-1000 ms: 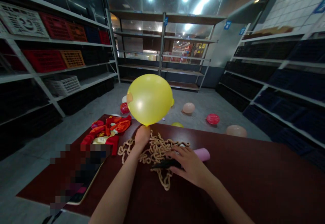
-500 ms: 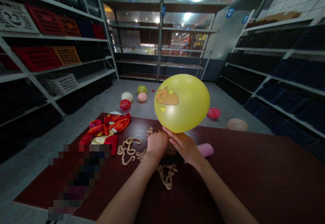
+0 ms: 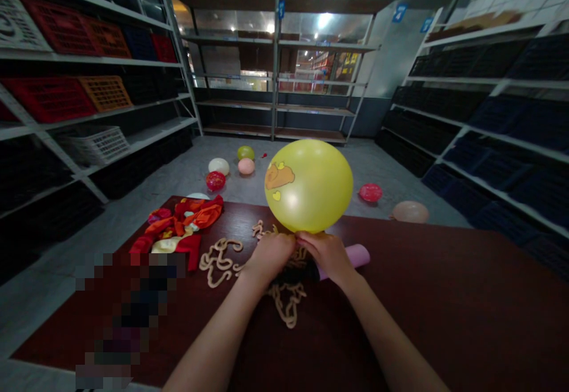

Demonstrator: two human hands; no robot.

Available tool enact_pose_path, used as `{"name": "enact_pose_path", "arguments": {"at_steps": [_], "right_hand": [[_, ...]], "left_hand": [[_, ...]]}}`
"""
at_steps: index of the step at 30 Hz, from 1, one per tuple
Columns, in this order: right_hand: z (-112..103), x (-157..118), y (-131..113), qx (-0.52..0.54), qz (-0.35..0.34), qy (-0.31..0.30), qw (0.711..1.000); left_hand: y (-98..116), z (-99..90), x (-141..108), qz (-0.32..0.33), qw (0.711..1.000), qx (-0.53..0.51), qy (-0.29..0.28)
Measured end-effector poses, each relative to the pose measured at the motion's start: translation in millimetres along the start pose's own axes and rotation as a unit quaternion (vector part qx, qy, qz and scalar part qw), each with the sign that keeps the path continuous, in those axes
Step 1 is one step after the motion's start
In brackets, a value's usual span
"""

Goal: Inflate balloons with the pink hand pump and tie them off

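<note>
An inflated yellow balloon [image 3: 311, 187] with a printed cartoon animal and a heart stands above both hands, its neck pointing down. My left hand [image 3: 274, 254] is closed at the balloon's neck. Closed fingers of my right hand [image 3: 328, 252] meet it there from the other side. The neck itself is hidden between the fingers. Under and beside my right hand lies a lilac cylinder [image 3: 358, 256], with a dark part partly covered by the hands. Tan curly strands [image 3: 217, 264] lie around my left hand on the dark red table [image 3: 422, 303].
A pile of limp red, orange and cream balloons [image 3: 202, 214] lies at the table's left. Blown-up balloons rest on the floor beyond, including a white one [image 3: 219, 167] and a red one [image 3: 370, 193]. Shelves with crates [image 3: 104, 93] line the sides. A blurred patch covers the table's left front.
My right-hand fingers, earlier stretched out against the balloon's underside, have curled in at its neck. The balloon has turned slightly, its print shifting left. The whole view has moved a little.
</note>
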State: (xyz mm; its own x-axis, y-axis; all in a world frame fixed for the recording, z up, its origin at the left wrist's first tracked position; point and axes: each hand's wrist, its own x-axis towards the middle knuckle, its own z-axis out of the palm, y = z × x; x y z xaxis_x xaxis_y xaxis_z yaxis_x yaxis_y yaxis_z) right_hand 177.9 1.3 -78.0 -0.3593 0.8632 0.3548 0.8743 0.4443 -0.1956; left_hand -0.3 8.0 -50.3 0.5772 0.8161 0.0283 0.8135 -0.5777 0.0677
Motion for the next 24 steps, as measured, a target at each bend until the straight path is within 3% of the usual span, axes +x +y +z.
{"name": "enact_pose_path", "arguments": {"at_steps": [4, 8, 16, 24], "right_hand": [[0.0, -0.2, 5.1, 0.065, -0.004, -0.022, 0.998], [0.3, -1.7, 7.9, 0.061, -0.031, -0.023, 0.997], [-3.0, -2.7, 5.3, 0.014, -0.045, -0.042, 0.998], [2.8, -5.1, 6.7, -0.061, -0.105, 0.027, 0.992]], "left_hand": [[-5.1, 1.1, -7.1, 0.030, 0.999, -0.026, 0.010], [-9.8, 1.3, -14.4, 0.063, 0.991, -0.108, 0.037], [-13.3, -2.7, -16.6, 0.035, 0.990, -0.134, 0.032], [-9.9, 4.2, -12.4, 0.030, 0.973, -0.225, 0.045]]}}
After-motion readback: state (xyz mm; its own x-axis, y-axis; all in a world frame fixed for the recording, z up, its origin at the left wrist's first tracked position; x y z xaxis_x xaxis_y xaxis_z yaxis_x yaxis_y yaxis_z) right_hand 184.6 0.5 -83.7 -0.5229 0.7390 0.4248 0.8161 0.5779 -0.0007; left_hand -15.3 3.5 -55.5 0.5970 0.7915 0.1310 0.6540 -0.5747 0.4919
